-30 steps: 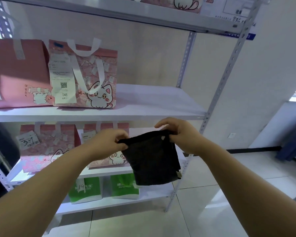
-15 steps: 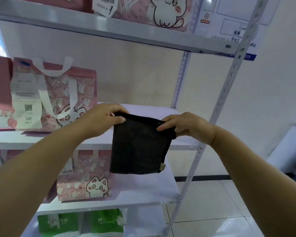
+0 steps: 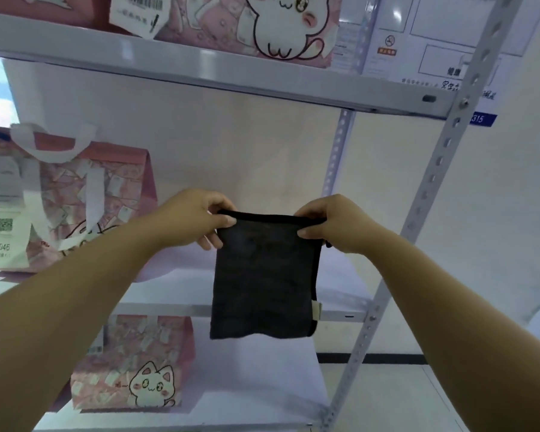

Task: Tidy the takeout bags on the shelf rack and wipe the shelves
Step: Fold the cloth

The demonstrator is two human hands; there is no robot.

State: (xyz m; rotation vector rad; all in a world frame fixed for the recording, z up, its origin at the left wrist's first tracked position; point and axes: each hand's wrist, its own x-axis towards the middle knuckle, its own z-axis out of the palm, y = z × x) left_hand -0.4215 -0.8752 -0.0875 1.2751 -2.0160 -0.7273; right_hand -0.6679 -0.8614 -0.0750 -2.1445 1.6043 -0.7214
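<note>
Takeout bags sit on the rack ahead of me: a pink cat-print bag (image 3: pixel 85 194) stands at the far left of the middle shelf (image 3: pixel 262 310), with a white receipt (image 3: pixel 3 222) marked 046 on its front. Another pink cat bag (image 3: pixel 138 366) stands on the shelf below, and a third (image 3: pixel 262 26) shows on the top shelf (image 3: pixel 200 70), upper edge cut off. Between me and the middle shelf hangs a black cloth (image 3: pixel 264 275), flat and square, a small tag at its lower right corner. My left hand (image 3: pixel 197 218) pinches its top left corner, thumb over the hem; my right hand (image 3: pixel 331 226) is closed on the top right corner. The cloth's top edge is stretched taut between them. Right of my hands runs the rack's perforated upright (image 3: pixel 430 188), and behind it posted notices (image 3: pixel 418 42) on the wall.
</note>
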